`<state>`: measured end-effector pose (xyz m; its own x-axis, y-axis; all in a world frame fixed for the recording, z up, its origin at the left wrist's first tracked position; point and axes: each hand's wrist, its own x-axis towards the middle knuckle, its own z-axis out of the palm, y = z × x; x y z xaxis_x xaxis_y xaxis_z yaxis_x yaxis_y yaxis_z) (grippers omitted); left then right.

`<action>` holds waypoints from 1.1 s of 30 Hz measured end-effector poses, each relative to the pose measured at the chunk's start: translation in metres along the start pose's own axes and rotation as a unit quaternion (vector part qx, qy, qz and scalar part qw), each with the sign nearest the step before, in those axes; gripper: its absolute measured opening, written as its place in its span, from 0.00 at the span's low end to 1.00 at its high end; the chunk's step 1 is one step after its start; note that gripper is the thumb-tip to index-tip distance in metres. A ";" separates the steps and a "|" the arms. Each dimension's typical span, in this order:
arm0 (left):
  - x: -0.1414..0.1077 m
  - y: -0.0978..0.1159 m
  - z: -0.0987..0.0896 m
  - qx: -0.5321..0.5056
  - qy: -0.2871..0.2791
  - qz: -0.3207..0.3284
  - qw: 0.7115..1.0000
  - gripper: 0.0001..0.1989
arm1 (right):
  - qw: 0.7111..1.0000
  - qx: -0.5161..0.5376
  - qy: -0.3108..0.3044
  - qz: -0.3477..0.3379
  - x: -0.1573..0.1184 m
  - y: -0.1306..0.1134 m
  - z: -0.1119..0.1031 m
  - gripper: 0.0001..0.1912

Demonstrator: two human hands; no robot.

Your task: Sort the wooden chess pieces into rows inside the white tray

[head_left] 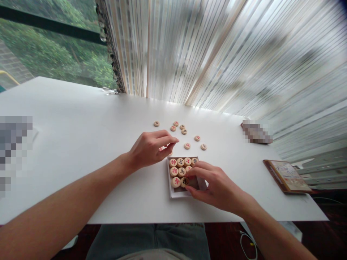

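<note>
A small open white box (pixel 173 195) holds several round wooden xiangqi pieces (pixel 174 171) in rows, marked with red or black characters. My right hand (pixel 214 182) reaches over the box's right side and hides part of it. Its thumb and fingertips are closed about the edges of a black-marked xiangqi piece (pixel 184 181) in the bottom row. Beyond the box's left corner, my left hand (pixel 153 146) hovers with fingers stretched and thumb apart, nothing visible in them. Under it, a red-marked piece (pixel 161 148) is partly hidden. More loose pieces (pixel 187 146) lie scattered beyond the box.
The white table (pixel 81 119) extends to both sides, its front edge close to my lap. A brown box with a picture (pixel 291 175) lies on the right, and a blurred-out item (pixel 256 131) is behind it. Another pixelated object (pixel 13 144) sits far left. Striped curtains (pixel 168 54) hang at the back.
</note>
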<state>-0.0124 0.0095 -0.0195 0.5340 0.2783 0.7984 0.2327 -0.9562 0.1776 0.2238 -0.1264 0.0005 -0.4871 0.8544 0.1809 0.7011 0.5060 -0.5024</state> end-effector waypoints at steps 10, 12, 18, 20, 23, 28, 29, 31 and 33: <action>0.000 0.000 0.000 0.005 0.001 0.002 1.000 0.08 | 1.000 -0.005 0.006 -0.012 -0.003 0.002 0.000 0.04; 0.000 0.000 0.000 0.005 0.000 0.001 1.000 0.08 | 1.000 -0.007 0.013 -0.010 -0.004 0.003 -0.007 0.04; -0.001 -0.002 0.001 0.006 0.000 0.004 1.000 0.07 | 0.992 -0.005 0.116 0.051 0.017 0.035 -0.050 0.06; -0.001 -0.003 0.001 0.006 0.001 0.003 1.000 0.05 | 0.975 0.075 0.177 0.108 0.035 0.054 -0.060 0.09; 0.000 -0.003 0.000 0.009 0.001 -0.003 1.000 0.05 | 0.930 0.152 0.297 0.153 0.062 0.083 -0.059 0.11; -0.001 -0.007 0.000 0.025 -0.014 -0.031 0.999 0.05 | 0.921 0.129 0.328 0.165 0.073 0.110 -0.030 0.14; -0.001 -0.008 0.000 0.027 -0.018 -0.040 0.999 0.05 | 0.921 0.115 0.332 0.167 0.069 0.114 -0.025 0.14; -0.002 -0.009 0.001 0.027 -0.025 -0.056 0.998 0.06 | 0.918 0.087 0.348 0.169 0.061 0.120 -0.020 0.14; -0.003 -0.010 0.001 0.025 -0.030 -0.066 0.997 0.06 | 0.911 0.068 0.369 0.169 0.054 0.127 -0.020 0.14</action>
<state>-0.0153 0.0186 -0.0241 0.5436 0.4073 0.7339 0.3430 -0.9058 0.2487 0.2972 -0.0140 -0.0369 0.2637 0.8304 0.4908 0.6510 0.2223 -0.7258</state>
